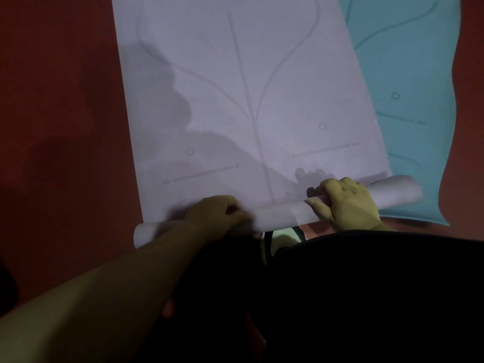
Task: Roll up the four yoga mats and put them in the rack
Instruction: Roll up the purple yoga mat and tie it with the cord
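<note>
Head view: left hand (217, 213) and right hand (348, 203) gripped the roll (277, 213) of the purple mat (235, 87); its fatter right end risked coning.

This looks like a dimly lit indoor exercise or yoga room. A plain red floor (57, 100) spreads out on both sides. On it a lilac yoga mat (235, 87) and a teal yoga mat (408, 74) lie side by side, both printed with alignment lines and small circles.
</note>
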`<action>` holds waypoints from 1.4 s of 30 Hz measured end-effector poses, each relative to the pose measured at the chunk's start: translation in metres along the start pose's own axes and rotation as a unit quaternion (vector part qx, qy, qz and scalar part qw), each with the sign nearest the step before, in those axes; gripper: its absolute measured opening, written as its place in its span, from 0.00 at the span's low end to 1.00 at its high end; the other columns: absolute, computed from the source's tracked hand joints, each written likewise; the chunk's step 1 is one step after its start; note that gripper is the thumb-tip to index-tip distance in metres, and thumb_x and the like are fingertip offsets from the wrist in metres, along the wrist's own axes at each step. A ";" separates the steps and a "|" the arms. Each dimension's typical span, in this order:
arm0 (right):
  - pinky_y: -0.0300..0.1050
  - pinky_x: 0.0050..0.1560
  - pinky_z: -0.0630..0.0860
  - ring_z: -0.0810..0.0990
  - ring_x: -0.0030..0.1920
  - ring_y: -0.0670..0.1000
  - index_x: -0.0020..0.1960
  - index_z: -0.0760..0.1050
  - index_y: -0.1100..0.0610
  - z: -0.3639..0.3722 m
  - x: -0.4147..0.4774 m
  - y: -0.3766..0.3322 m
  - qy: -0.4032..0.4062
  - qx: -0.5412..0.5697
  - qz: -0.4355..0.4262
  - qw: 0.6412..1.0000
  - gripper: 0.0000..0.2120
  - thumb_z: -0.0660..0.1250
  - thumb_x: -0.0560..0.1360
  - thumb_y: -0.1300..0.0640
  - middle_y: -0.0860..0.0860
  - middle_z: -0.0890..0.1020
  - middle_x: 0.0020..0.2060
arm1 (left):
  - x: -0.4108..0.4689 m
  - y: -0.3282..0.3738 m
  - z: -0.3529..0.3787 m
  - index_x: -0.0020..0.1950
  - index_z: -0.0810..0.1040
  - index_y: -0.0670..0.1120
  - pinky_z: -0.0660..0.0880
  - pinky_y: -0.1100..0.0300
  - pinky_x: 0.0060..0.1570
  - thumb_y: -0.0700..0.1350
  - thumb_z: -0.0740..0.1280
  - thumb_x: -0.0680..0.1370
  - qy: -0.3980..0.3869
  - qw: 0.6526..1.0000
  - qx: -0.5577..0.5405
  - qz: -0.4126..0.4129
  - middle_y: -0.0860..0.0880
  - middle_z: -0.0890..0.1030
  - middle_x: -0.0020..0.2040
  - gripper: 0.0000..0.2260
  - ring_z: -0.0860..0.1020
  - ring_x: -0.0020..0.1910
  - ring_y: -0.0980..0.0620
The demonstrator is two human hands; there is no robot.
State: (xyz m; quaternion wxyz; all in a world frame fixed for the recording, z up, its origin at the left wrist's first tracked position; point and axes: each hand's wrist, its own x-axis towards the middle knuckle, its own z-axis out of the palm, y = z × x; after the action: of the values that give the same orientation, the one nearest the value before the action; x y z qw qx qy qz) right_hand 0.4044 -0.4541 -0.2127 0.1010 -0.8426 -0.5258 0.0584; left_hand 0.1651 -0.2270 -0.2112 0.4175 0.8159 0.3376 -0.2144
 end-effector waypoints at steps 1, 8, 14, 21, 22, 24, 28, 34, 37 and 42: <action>0.53 0.38 0.73 0.78 0.36 0.62 0.46 0.77 0.59 -0.001 0.006 -0.001 -0.004 0.005 0.011 1.000 0.26 0.60 0.75 0.35 0.56 0.80 0.34 | -0.001 0.003 0.001 0.53 0.80 0.56 0.74 0.51 0.57 0.66 0.69 0.74 0.030 0.999 0.016 -0.003 0.57 0.82 0.49 0.16 0.78 0.53 0.52; 0.47 0.38 0.65 0.80 0.45 0.61 0.52 0.74 0.51 0.001 0.036 0.002 -0.125 -0.015 0.070 0.990 0.27 0.57 0.74 0.29 0.55 0.82 0.41 | -0.022 0.013 0.020 0.55 0.83 0.57 0.74 0.48 0.47 0.64 0.56 0.75 0.194 0.964 0.156 0.097 0.51 0.81 0.50 0.21 0.78 0.49 0.42; 0.48 0.42 0.66 0.77 0.45 0.59 0.48 0.75 0.53 -0.003 0.031 0.001 -0.084 0.003 0.029 0.996 0.21 0.57 0.79 0.36 0.52 0.80 0.44 | -0.013 0.012 0.005 0.67 0.77 0.61 0.69 0.51 0.57 0.71 0.49 0.70 0.052 0.985 0.162 0.041 0.52 0.76 0.57 0.33 0.72 0.60 0.46; 0.54 0.49 0.70 0.75 0.47 0.59 0.62 0.78 0.48 0.001 0.006 0.013 -0.071 -0.080 -0.068 0.992 0.23 0.54 0.79 0.36 0.51 0.78 0.50 | 0.010 0.011 -0.008 0.62 0.79 0.61 0.70 0.52 0.65 0.67 0.61 0.72 -0.002 0.998 0.063 0.001 0.56 0.78 0.59 0.22 0.74 0.64 0.49; 0.54 0.49 0.70 0.75 0.48 0.59 0.64 0.78 0.45 0.001 0.008 0.013 -0.079 -0.075 -0.067 0.992 0.23 0.54 0.79 0.36 0.51 0.78 0.50 | 0.009 0.011 -0.008 0.63 0.78 0.61 0.70 0.52 0.65 0.68 0.60 0.70 0.002 0.998 0.060 0.000 0.56 0.78 0.60 0.25 0.74 0.64 0.49; 0.53 0.49 0.72 0.75 0.48 0.58 0.64 0.78 0.42 -0.002 0.015 0.012 -0.104 -0.065 -0.057 0.991 0.23 0.52 0.80 0.35 0.49 0.78 0.50 | 0.006 0.013 -0.005 0.69 0.74 0.60 0.71 0.51 0.64 0.66 0.62 0.71 0.033 0.996 0.081 0.007 0.54 0.78 0.63 0.28 0.74 0.64 0.46; 0.52 0.47 0.73 0.77 0.49 0.56 0.63 0.78 0.40 -0.004 0.029 0.014 -0.146 -0.052 -0.049 0.987 0.24 0.50 0.79 0.33 0.47 0.78 0.50 | -0.009 0.012 0.013 0.66 0.77 0.57 0.77 0.46 0.48 0.63 0.60 0.76 0.129 0.969 0.198 0.079 0.47 0.80 0.53 0.22 0.80 0.49 0.40; 0.53 0.52 0.73 0.76 0.51 0.55 0.66 0.76 0.39 -0.017 0.035 0.010 -0.185 -0.025 -0.052 0.981 0.24 0.50 0.78 0.32 0.46 0.78 0.53 | -0.006 0.009 0.003 0.69 0.76 0.61 0.73 0.49 0.55 0.71 0.49 0.70 0.073 0.976 0.194 0.061 0.50 0.80 0.60 0.33 0.78 0.57 0.41; 0.52 0.52 0.72 0.75 0.50 0.55 0.69 0.73 0.39 -0.021 0.028 0.011 -0.177 -0.051 -0.079 0.980 0.26 0.52 0.78 0.30 0.46 0.77 0.53 | -0.002 0.008 -0.009 0.68 0.76 0.63 0.71 0.48 0.63 0.73 0.48 0.69 0.056 0.989 0.118 0.067 0.53 0.80 0.63 0.35 0.77 0.62 0.44; 0.51 0.53 0.74 0.78 0.53 0.55 0.71 0.71 0.38 -0.025 0.047 0.002 -0.241 -0.031 -0.093 0.966 0.28 0.49 0.78 0.28 0.46 0.80 0.54 | 0.000 -0.013 -0.022 0.67 0.78 0.62 0.71 0.54 0.65 0.73 0.55 0.70 0.044 0.995 0.052 0.068 0.57 0.80 0.63 0.31 0.77 0.63 0.51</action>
State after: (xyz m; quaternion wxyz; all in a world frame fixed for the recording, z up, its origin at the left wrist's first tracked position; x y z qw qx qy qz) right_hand 0.4318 -0.4152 -0.1889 -0.0501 -0.7540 -0.6118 0.2338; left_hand 0.1573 -0.2027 -0.2060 0.3726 0.8664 0.2874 -0.1669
